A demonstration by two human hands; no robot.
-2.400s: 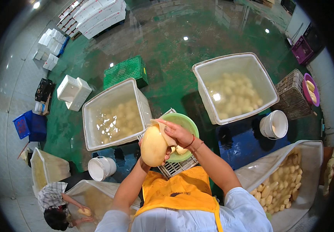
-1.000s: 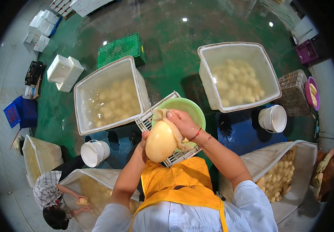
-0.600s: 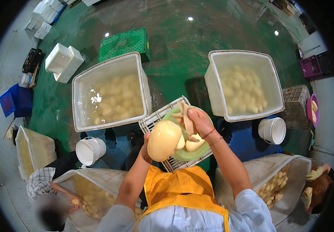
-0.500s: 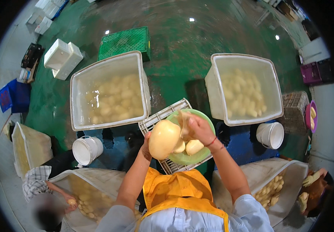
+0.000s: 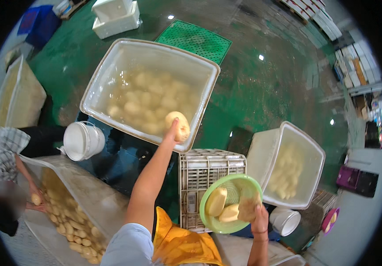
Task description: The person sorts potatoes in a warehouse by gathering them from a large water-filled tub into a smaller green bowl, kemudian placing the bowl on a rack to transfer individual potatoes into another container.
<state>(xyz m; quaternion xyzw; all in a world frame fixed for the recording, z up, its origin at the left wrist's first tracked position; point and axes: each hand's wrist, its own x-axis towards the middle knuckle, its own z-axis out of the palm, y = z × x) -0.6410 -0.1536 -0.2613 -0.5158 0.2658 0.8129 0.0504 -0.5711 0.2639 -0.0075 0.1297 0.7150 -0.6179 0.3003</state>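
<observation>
My left hand is wrapped round a large peeled potato, held above the near right corner of a white tub. Many pale potatoes lie under cloudy water in that tub. In my right hand is a thin brown cloth-like piece, over the right side of a light green basin. Inside the basin lie two peeled potatoes, a longer one at the left and a smaller one beside it. The basin rests on a white slatted crate.
To the right stands another white tub of potatoes in water. White buckets flank the work spot. At left, a person handles a potato over a tub full of potatoes. A green perforated crate is behind the large tub.
The view has swung left. My left hand has carried its potato from beside the basin out over the left tub. My right hand stays by the basin with the brown piece, now lower.
</observation>
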